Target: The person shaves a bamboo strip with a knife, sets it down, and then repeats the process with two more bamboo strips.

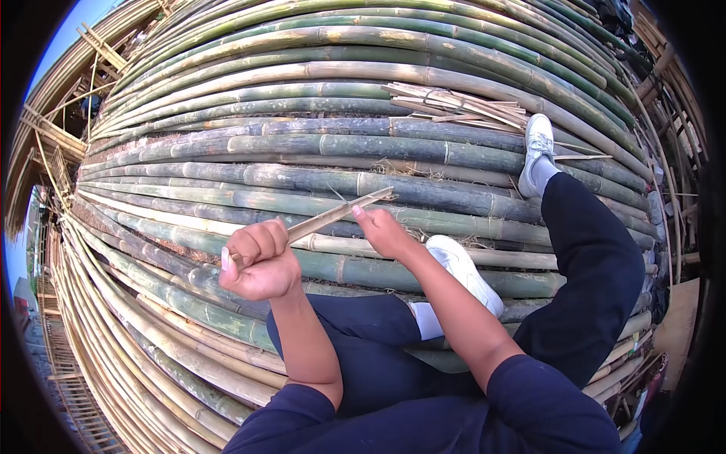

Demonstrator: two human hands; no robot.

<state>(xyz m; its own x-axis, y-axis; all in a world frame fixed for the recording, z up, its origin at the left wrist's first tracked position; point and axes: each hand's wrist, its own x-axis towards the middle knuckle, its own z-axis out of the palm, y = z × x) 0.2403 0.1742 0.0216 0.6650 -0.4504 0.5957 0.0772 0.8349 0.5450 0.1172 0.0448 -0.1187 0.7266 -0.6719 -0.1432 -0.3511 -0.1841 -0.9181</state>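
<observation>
My left hand point(265, 259) is closed in a fist around one end of a split bamboo strip point(324, 220). The strip slants up to the right, with its pale inner side showing and its far end past my right hand point(383, 231). My right hand is closed with the thumb against the strip's lower edge; its other fingers are hidden. A thin dark pointed sliver or blade point(338, 194) sticks up from the strip near that thumb. Whether my right hand holds it, I cannot make out.
Long green and grey bamboo poles point(340, 144) lie side by side under me. A tied bundle of split bamboo strips point(454, 102) rests beyond my outstretched shoe point(538, 144). Thinner pale poles point(128, 318) run along the left. Bamboo frames point(57, 136) stand at far left.
</observation>
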